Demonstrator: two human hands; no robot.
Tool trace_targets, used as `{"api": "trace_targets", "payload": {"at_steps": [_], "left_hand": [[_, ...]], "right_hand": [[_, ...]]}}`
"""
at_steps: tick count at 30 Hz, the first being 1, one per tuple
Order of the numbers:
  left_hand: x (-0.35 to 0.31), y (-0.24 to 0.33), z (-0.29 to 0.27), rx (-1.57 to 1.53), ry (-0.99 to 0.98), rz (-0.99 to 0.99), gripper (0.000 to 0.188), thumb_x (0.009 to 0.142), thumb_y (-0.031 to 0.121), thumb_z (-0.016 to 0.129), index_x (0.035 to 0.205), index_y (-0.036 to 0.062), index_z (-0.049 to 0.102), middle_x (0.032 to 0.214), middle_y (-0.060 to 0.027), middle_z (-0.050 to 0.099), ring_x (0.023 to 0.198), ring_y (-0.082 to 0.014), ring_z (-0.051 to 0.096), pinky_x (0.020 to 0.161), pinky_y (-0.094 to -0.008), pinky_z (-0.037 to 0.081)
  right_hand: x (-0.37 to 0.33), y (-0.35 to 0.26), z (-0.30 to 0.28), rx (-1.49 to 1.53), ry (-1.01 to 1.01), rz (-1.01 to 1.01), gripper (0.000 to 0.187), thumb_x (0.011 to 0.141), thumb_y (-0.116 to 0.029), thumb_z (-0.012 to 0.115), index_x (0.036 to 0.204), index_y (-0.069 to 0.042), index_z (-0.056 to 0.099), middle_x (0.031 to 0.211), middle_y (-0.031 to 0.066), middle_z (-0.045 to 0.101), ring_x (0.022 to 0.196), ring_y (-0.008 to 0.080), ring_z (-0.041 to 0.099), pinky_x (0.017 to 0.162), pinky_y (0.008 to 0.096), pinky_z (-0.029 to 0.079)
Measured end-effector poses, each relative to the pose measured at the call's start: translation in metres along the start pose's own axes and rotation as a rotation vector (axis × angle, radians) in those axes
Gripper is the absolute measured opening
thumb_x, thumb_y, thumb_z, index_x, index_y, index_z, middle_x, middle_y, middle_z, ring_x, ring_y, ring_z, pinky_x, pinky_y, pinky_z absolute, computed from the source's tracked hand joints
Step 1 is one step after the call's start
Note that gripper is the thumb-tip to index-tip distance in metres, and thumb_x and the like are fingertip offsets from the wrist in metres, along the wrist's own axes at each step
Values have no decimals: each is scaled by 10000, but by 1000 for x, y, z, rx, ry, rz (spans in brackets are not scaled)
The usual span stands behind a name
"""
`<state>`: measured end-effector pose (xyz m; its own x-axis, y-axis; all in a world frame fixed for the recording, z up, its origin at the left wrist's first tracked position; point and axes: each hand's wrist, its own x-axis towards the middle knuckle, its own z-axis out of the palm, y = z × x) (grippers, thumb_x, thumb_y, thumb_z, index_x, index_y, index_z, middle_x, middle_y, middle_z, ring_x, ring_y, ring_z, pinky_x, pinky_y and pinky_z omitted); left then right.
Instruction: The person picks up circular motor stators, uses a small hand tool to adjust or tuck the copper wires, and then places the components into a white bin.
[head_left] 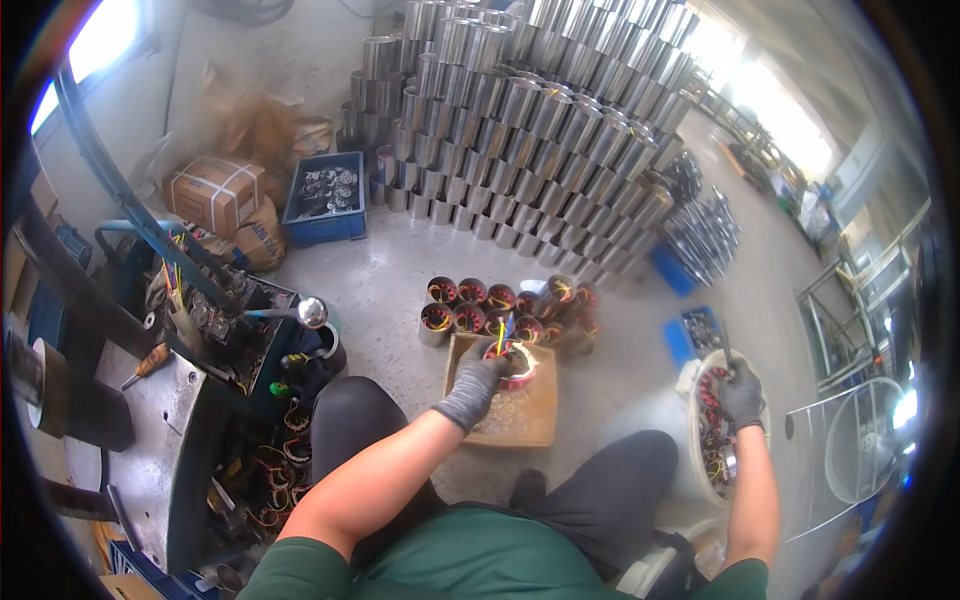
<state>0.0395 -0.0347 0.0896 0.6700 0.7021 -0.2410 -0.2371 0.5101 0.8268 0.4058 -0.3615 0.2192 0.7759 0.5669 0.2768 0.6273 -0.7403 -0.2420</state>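
My left hand (pixel 475 390), in a grey glove, is closed on a motor stator (pixel 518 364) with red windings, a white edge and blue and yellow wires standing up. It hangs over an open cardboard box (pixel 520 425) on the floor between my legs. My gloved right hand (pixel 742 396) is closed at the rim of a white bucket (pixel 694 440) to my right. A thin dark shape (pixel 726 338) rises beside its fingers; what it is I cannot make out. Inside the bucket lie several red-wound stators (pixel 714 400).
Beyond the box stand several metal cylinders with wound stators inside (pixel 468 317). Tall stacks of shiny steel cylinders (pixel 530 110) rise behind. Blue bins hold metal parts (pixel 328 190). At left is a press machine with a steel table (pixel 150 430), a screwdriver (pixel 148 364) and a ball-ended lever (pixel 312 312).
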Motion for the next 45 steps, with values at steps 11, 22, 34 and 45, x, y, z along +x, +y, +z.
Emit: {"api": "trace_targets", "payload": {"at_steps": [11,22,34,45], "left_hand": [[-21,12,19,42,-151,-13,329,898,56,613,1217,26,539,1047,-97,556,889,-184,607,666,-351,617],[-5,-40,2,373,-191,203,401,883,123,640,1267,53,549,1144,-124,535,969,-194,572,825,-333,505],[-1,-16,-10,1304,-146,805,175,886,115,630,1047,47,644,925,-118,643,825,-261,625,703,-386,518],[8,-22,-13,282,-127,-92,236,929,198,640,1083,20,636,832,-28,640,684,-97,596,572,-252,527]], "right_hand": [[-28,-52,12,36,4,-139,377,814,-110,651,1179,-85,559,881,141,636,805,278,633,738,383,509],[-103,-259,152,1250,-623,81,396,818,-76,729,1130,-19,492,978,84,614,815,145,603,679,299,541],[-90,-247,216,974,-583,154,302,861,-215,712,1004,-89,479,822,69,594,591,149,601,501,216,497],[-110,-234,267,1353,-752,463,391,781,-165,788,1049,20,572,921,100,672,791,170,634,725,297,518]]}}
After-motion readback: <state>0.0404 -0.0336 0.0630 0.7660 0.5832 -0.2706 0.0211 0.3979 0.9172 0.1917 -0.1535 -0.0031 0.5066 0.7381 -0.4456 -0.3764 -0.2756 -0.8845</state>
